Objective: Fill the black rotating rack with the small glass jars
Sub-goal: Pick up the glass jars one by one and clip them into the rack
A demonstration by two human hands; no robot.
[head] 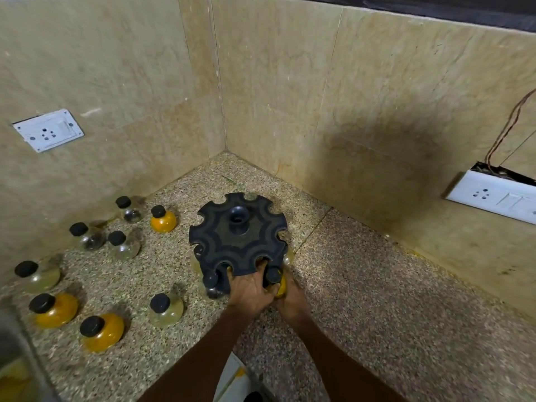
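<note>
Seating a yellow-filled jar point(280, 284) into a front slot of the black rack point(237, 236), right hand point(291, 298) gripping it. Left hand point(249, 288) steadying the rack's edge, seemingly clasped. Next: turning the rack, fetching another jar from the surface point(377, 300).

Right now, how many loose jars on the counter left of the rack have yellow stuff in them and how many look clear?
Yellow-filled jars: 3
Clear-looking jars: 5
Total: 8

Two bare, sleeveless forearms
</note>
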